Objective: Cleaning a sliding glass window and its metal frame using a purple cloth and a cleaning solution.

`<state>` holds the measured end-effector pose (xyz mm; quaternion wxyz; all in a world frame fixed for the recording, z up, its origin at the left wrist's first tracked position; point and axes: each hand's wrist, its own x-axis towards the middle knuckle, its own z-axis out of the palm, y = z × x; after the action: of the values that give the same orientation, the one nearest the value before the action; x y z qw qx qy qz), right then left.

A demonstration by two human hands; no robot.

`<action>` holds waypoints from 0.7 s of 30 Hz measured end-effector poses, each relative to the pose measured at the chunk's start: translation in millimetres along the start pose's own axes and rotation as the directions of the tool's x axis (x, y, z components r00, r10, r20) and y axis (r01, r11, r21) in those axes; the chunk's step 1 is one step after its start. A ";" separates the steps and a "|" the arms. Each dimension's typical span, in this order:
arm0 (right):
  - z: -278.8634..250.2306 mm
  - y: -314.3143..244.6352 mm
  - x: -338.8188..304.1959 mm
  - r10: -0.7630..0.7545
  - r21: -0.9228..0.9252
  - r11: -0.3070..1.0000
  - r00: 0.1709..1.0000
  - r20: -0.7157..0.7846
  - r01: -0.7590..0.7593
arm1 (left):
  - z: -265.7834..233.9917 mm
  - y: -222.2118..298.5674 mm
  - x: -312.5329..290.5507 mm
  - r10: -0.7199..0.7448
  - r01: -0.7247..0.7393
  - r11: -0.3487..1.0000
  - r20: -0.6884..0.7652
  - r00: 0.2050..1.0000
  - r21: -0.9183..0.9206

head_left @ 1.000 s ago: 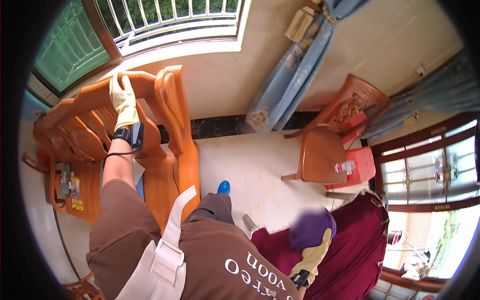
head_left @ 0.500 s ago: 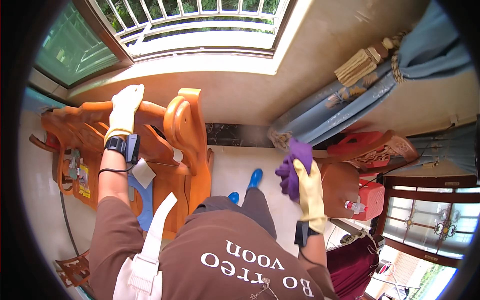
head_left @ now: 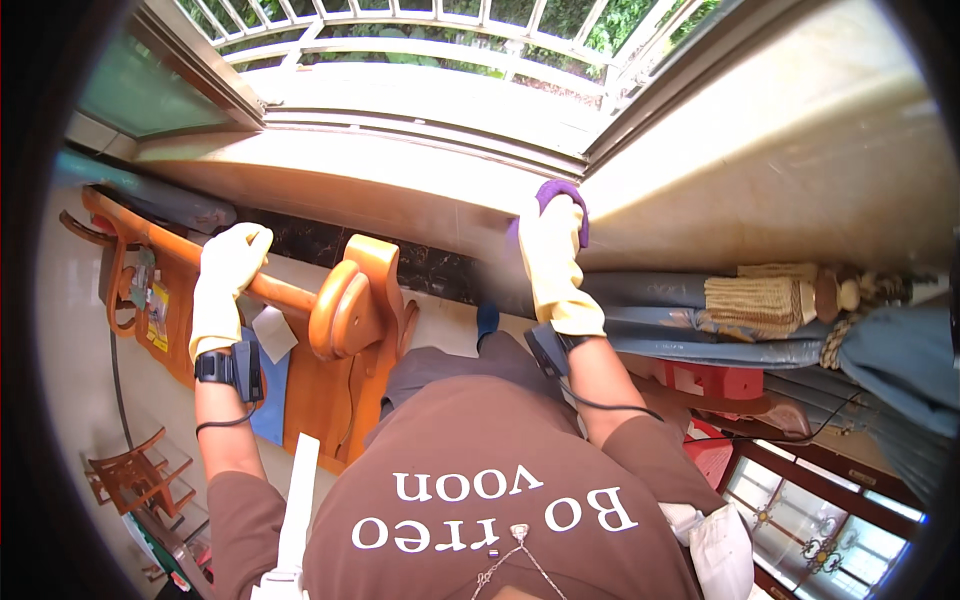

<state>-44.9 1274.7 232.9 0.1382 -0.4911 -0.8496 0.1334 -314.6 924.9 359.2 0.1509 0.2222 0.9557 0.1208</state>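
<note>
My left hand [head_left: 230, 265], in a pale yellow rubber glove, is closed over the top rail of an orange-brown wooden bench [head_left: 282, 292]. A purple cloth [head_left: 560, 189] is in my right hand [head_left: 552, 248], which wears a matching glove. That hand reaches forward to the inner ledge of the window sill [head_left: 400, 163], close to the lower right corner of the opening. The cloth looks to be against the ledge there, and my gloved fingers are partly hidden around it.
White bars [head_left: 400, 45] stand outside the open window, with a tinted pane [head_left: 150, 85] at left. A blue curtain [head_left: 690, 350] with a beige tassel [head_left: 755, 300] hangs at right. Beyond it is a red plastic stool [head_left: 715, 380]. A wooden chair [head_left: 140, 475] stands at lower left.
My right hand has carried the purple cloth forward from low on the right to the window ledge. My body has leaned toward the window; my left hand still grips the bench rail.
</note>
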 end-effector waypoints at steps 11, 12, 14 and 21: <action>48.2 -61.5 39.8 -0.725 0.216 0.683 0.683 0.087 0.698 | -4.9 30.3 -0.4 -0.025 0.025 1.000 -0.096 0.995 -0.009; 49.1 -62.1 40.0 -0.744 0.170 0.651 0.666 -0.051 0.740 | -3.3 28.5 -1.8 -0.026 0.025 1.000 -0.095 0.995 -0.008; 37.2 -54.3 42.0 -0.736 -0.076 0.674 0.658 -0.159 0.735 | -1.2 22.5 -2.4 0.004 0.000 0.999 -0.112 0.994 0.035; 31.8 8.1 53.1 -0.373 -0.366 0.869 0.927 -0.038 0.334 | 0.8 14.6 -0.9 0.056 -0.034 0.991 -0.166 0.984 0.132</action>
<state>-75.5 1321.9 206.1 0.1152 -0.3503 -0.9265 -0.0752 -307.9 937.4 363.0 0.0515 0.2420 0.9655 0.0807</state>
